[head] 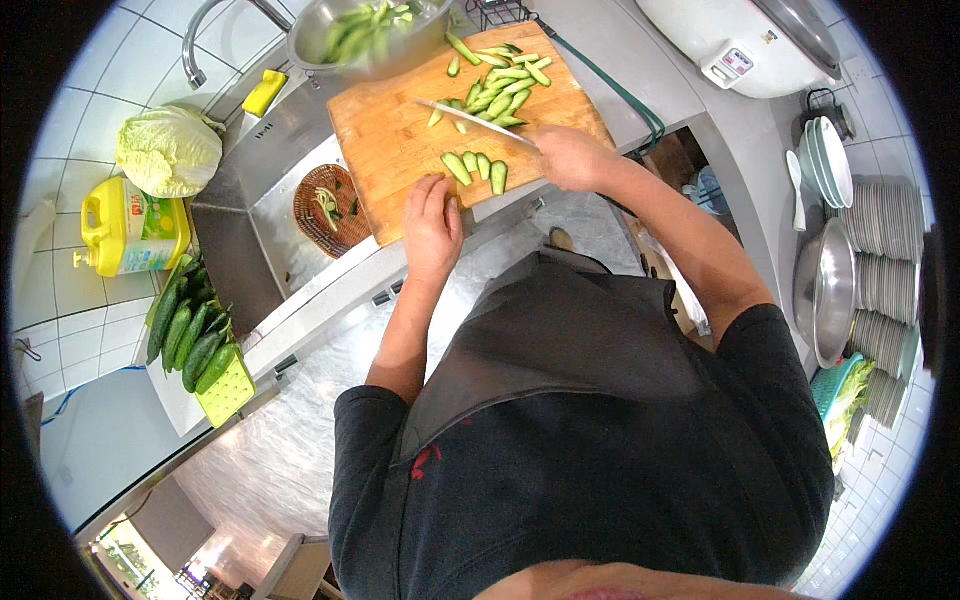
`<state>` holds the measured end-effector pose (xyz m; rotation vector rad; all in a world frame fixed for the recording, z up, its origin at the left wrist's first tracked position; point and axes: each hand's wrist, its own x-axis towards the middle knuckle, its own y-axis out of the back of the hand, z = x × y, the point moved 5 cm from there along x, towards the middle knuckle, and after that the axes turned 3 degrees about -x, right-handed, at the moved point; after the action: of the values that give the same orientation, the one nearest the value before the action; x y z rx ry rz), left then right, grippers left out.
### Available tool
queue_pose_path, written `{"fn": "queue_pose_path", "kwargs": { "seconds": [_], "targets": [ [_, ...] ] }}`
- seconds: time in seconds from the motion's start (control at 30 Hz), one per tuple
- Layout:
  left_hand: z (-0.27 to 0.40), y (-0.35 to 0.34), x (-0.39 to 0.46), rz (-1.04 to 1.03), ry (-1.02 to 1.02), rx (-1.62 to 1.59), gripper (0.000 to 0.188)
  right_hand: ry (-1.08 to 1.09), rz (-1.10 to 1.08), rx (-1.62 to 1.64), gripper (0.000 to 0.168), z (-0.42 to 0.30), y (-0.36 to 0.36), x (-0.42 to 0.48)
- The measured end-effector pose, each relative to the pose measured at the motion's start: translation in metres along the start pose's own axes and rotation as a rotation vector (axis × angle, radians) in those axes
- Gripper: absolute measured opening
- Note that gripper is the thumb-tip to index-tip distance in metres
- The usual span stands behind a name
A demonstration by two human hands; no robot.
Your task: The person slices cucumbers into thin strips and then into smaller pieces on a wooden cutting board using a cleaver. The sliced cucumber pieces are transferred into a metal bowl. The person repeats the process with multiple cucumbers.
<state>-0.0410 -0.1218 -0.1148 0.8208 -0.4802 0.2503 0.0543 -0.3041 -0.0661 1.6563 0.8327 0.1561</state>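
My right hand (574, 159) grips a kitchen knife (480, 122), its blade reaching left over the wooden cutting board (390, 161). Under and beyond the blade lies a pile of cut cucumber pieces (506, 94). A short row of cucumber pieces (472, 166) lies nearer to me. My left hand (433, 225) rests at the board's near edge, fingertips beside that row, with no object visible in it. Past the board's far left corner stands a metal bowl (306, 46) with more cut cucumber inside; its contents look blurred.
The board spans part of the sink (225, 225), where a brown woven basket (306, 206) holds scraps. Whole cucumbers (196, 330), a napa cabbage (169, 150), a yellow jug (135, 229) and a sponge (264, 92) line the left side. Stacked plates (885, 281) stand right.
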Motion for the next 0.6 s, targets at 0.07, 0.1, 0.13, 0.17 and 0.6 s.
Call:
{"fn": "queue_pose_path", "kwargs": {
  "seconds": [0.07,0.1,0.13,0.17,0.6],
  "targets": [
    [0.002,0.001,0.007,0.002,0.07,0.024,0.021,-0.069,0.089,0.193,0.033,-0.001,0.011,-0.007],
    [0.004,0.002,0.009,-0.002,0.107,0.035,0.02,-0.106,0.13,0.294,0.036,-0.003,0.014,-0.011],
    [0.007,0.0,0.013,0.015,0.09,0.093,0.02,-0.103,0.138,0.297,0.037,-0.004,0.014,-0.013],
    [0.009,-0.004,0.018,0.032,0.072,0.151,0.019,-0.1,0.146,0.3,0.038,-0.005,0.014,-0.014],
    [-0.016,-0.002,0.024,-0.02,0.091,0.226,0.012,-0.038,0.093,0.459,0.039,-0.006,0.016,-0.03]
  ]
}}
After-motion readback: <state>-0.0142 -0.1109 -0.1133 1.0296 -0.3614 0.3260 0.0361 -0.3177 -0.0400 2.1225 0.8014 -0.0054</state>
